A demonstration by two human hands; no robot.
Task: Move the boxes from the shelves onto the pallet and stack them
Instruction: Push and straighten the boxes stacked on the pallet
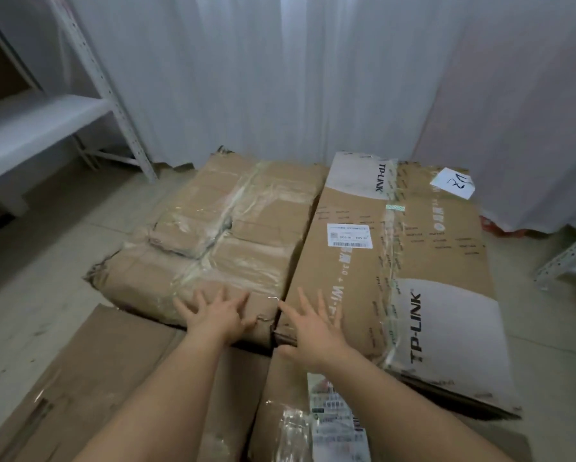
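Observation:
A worn, taped cardboard box (219, 228) lies flat at the centre. Beside it on the right lies a longer TP-LINK box (396, 261), touching it along one side. My left hand (218, 313) rests with spread fingers on the near edge of the worn box. My right hand (313, 331) presses flat on the near left corner of the TP-LINK box. Two more cardboard boxes sit closer to me: a plain one (96, 378) at lower left and one with printed labels (316, 411) under my right forearm. No pallet shows under the boxes.
A white metal shelf unit (46, 118) stands at the left, its visible shelf bare. White curtains (280, 78) hang behind the boxes. Another shelf leg (566, 258) shows at the right edge. Tiled floor (39, 278) surrounds the boxes.

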